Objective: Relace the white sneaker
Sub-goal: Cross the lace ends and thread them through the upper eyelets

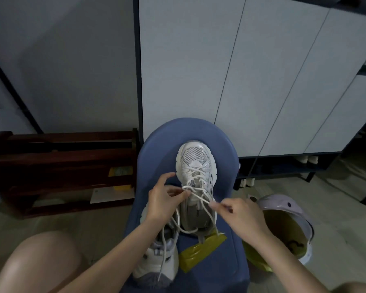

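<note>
A white sneaker (195, 166) lies on a blue stool (156, 149), toe pointing away from me. Its white lace (199, 191) crosses several eyelets and trails loose over the tongue. My left hand (163, 199) pinches a strand of the lace beside the shoe's left eyelets. My right hand (239, 214) pinches another strand at the shoe's right side, pulled toward me. A second white sneaker (156, 261) lies nearer me on the stool, partly under my left forearm, with its own lace hanging down.
A yellow-green bag (201, 252) lies on the stool below the sneaker. A lilac bin (283, 210) with a green liner stands on the floor at right. A dark wooden rack (61, 166) is at left, white cabinet doors (241, 81) behind. My knee (40, 263) is bottom left.
</note>
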